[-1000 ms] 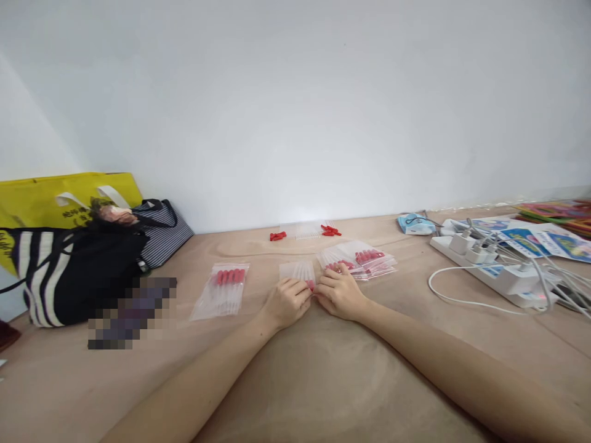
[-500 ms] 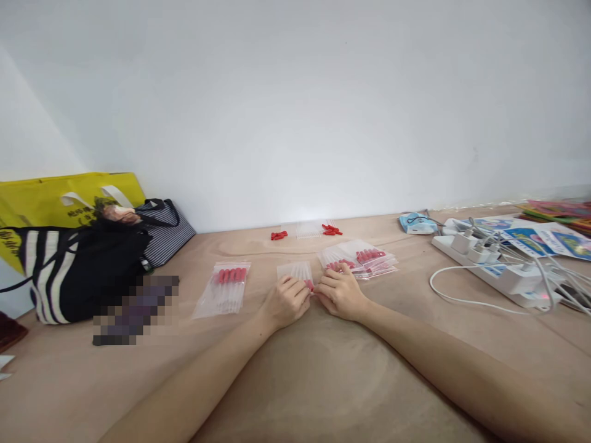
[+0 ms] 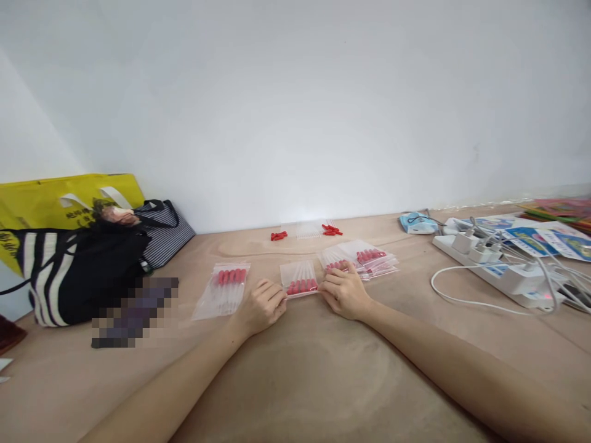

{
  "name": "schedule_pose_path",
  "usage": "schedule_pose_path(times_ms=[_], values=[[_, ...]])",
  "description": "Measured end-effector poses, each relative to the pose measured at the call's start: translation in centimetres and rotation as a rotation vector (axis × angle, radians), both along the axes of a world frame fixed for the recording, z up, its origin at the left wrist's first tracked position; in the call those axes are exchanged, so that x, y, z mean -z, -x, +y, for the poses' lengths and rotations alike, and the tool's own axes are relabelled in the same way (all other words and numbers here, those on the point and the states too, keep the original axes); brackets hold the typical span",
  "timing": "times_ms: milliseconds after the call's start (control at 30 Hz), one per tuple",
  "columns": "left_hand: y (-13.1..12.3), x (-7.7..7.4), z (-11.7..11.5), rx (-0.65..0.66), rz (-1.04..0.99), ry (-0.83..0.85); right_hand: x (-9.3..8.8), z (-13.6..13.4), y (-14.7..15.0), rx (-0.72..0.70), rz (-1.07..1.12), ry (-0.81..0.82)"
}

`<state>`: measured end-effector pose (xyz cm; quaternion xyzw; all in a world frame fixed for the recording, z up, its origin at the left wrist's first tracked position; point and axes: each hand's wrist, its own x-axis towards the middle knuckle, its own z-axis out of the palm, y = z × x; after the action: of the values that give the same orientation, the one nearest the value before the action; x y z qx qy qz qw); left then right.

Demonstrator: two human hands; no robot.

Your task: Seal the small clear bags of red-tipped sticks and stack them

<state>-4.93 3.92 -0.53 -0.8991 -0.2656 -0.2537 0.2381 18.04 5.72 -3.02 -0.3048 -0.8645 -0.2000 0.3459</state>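
Observation:
A clear plastic bag [image 3: 302, 278] with several red-ended sticks lies between my hands, its red ends toward me. At its near left corner is my left hand [image 3: 265, 303], fingers curled together on the bag's edge. My right hand [image 3: 342, 291] pinches the near right corner, fingers bent. Left of them lies another bag [image 3: 225, 286] of red-ended sticks. Just beyond my right hand is a pile of filled bags [image 3: 369, 258]. Small red pieces [image 3: 279, 235] and more red pieces [image 3: 332, 230] rest near the wall, beside thin clear sticks [image 3: 308, 229].
At the left stand a yellow bag [image 3: 115, 184], a black bag with white stripes [image 3: 92, 277] and a striped bag [image 3: 170, 237]. On the right are a blue mask [image 3: 418, 223], a white power strip [image 3: 512, 280] with cables, and printed cards [image 3: 570, 243].
My left hand has slid left along the bag's near edge, uncovering the row of red ends. My right hand has barely moved.

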Motion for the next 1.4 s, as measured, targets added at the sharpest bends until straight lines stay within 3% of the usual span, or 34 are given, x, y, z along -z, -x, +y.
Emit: schedule_pose_path(times_ms=[267,500,633,767,900,1033,1133,1233,1300,1400], values=[[0.4,0.3,-0.1,-0.067,0.011,0.037,0.1,-0.1,0.0,-0.025,0.029,0.080],[1.5,-0.3,-0.8,0.016,-0.112,0.267,0.3,-0.4,0.4,-0.332,0.202,0.441],[3.8,-0.9,0.0,-0.286,-0.260,0.257,-0.2,-0.1,0.0,-0.347,0.278,0.435],[7.5,-0.6,1.3,-0.561,-0.321,0.246,-1.1,1.4,-2.7,-0.230,0.417,0.345],[9.9,-0.3,1.7,-0.814,-0.273,0.398,-1.3,3.1,-7.0,-0.058,0.473,0.333],[10.2,-0.4,1.6,-0.969,-0.270,0.527,-1.0,3.6,-10.5,0.005,0.406,0.432],[9.7,-0.6,1.5,-0.931,-0.236,0.551,-0.9,3.5,-11.4,0.050,0.256,0.441],[8.6,-0.9,1.2,-0.819,-0.127,0.549,-1.0,3.3,-11.1,0.177,0.254,0.301],[7.4,-1.1,0.9,-0.693,-0.026,0.565,-0.9,3.1,-10.5,0.280,0.299,0.164],[5.2,-1.4,0.3,-0.392,0.120,0.568,-0.9,2.6,-9.1,0.328,0.308,-0.012]])
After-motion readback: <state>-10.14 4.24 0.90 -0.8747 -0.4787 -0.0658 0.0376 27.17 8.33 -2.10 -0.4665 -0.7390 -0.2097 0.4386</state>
